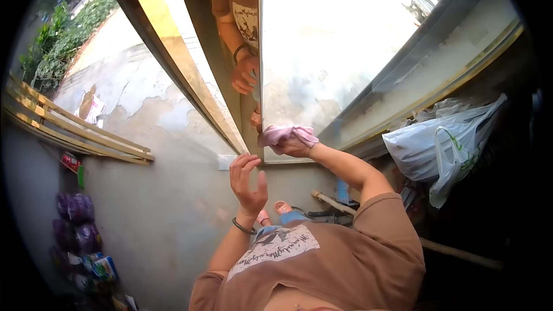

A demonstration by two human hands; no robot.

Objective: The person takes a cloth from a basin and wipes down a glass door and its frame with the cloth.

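A crumpled pink cloth [283, 135] is gripped in my right hand [297, 148], at the lower part of a glass pane [328, 63]. My left hand [247, 184] is raised beside the lower end of a wooden frame edge [222, 126]. Its thumb stands apart from the bent fingers and nothing shows in it. Whether the fingertips touch the frame I cannot tell. A dark narrow panel [249, 103] between the frame and the pane mirrors a brown shirt, an arm and a hand.
White plastic bags [435, 144] hang at the right. A wooden stick [334, 201] lies low near my feet [282, 207]. Purple packages [78, 219] are stacked along the left wall. Wooden slats [75, 124] stand at left, with bright paving outside.
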